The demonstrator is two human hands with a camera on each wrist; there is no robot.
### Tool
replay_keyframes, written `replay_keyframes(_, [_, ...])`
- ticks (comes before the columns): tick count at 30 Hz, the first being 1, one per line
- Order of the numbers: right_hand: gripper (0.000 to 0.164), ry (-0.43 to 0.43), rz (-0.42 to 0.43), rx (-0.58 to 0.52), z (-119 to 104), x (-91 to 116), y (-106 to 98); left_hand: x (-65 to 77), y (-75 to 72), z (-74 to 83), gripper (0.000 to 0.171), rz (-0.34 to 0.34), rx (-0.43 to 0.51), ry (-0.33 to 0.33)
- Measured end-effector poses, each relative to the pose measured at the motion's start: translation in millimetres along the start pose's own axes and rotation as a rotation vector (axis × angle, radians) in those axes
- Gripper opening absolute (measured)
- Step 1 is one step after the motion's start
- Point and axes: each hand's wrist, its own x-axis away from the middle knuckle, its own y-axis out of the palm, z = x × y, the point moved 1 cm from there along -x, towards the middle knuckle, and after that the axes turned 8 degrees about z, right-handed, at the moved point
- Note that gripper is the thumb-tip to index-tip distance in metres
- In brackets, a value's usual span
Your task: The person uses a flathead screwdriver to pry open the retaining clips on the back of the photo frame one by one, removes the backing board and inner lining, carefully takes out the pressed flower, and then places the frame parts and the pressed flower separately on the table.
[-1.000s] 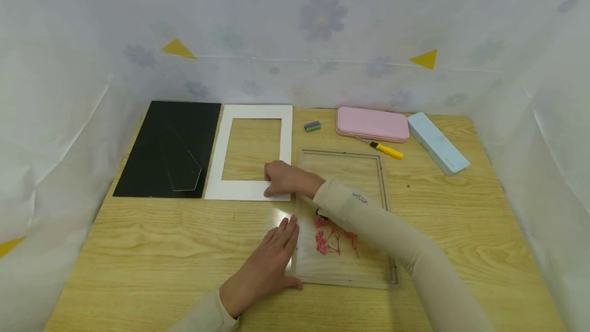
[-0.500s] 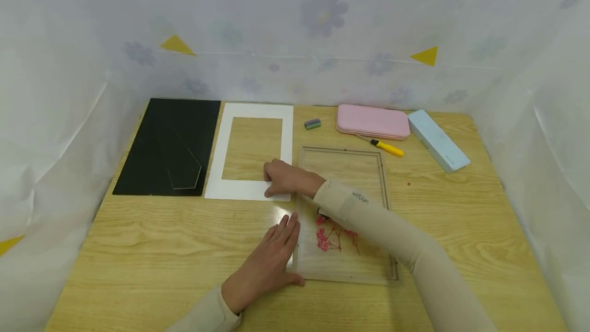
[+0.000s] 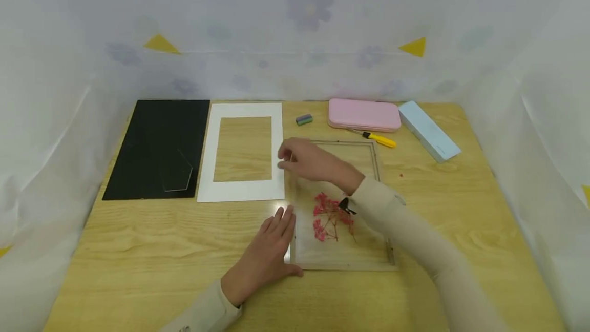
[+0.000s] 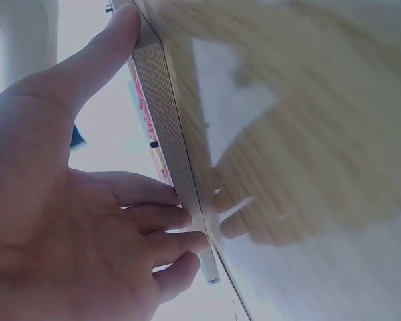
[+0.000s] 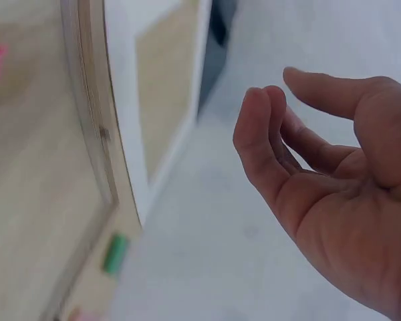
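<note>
A picture frame (image 3: 350, 267) with a clear pane lies on the wooden table, a pink dried flower sprig (image 3: 328, 219) showing within its rim. Along the frame's left side rests my left hand (image 3: 265, 257), its thumb at the near corner; in the left wrist view, the fingertips (image 4: 195, 241) touch the wooden side. Over the frame's upper left part is my right hand (image 3: 313, 162), fingers loosely bent with nothing between them. Just left of its fingertips lies a white mat board (image 3: 244, 190) with a rectangular window.
A black backing board (image 3: 147, 152) lies at far left. Toward the back are a small purple and green piece (image 3: 304, 120), a pink case (image 3: 364, 114), a yellow-handled screwdriver (image 3: 381, 140) and a light blue box (image 3: 429, 131). White curtains surround the table.
My right hand has come off the mat board's lower right corner and moved up and right over the frame. The left hand stays at the frame's side. The head view has shifted slightly.
</note>
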Motion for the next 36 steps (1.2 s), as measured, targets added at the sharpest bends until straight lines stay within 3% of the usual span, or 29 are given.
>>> replay_keyframes(4, [0.014, 0.088, 0.11, -0.024, 15, 48, -35, 1.5, -2.7, -1.4, 0.123, 0.005, -0.105, 0.019])
replay_keyframes(7, [0.017, 0.182, 0.141, -0.017, 31, 81, -42, 3.0, -4.6, -2.9, 0.123, 0.019, -0.166, 0.034])
replay_keyframes(12, [0.02, 0.302, 0.121, -0.032, 51, 124, -31, 6.7, -7.5, -3.6, 0.121, 0.036, -0.191, 0.034])
replay_keyframes(17, [0.016, 0.378, 0.082, -0.001, 54, 153, -5, 11.0, -6.6, -5.0, 0.12, 0.047, -0.16, 0.017])
replay_keyframes(25, [0.028, 0.452, 0.126, 0.112, 43, 179, 47, 14.3, -8.0, -3.0, 0.119, 0.082, -0.135, 0.009])
replay_keyframes(36, [0.019, 0.447, 0.169, 0.101, 37, 181, 55, 13.5, -6.0, -2.6, 0.12, 0.076, -0.114, 0.0])
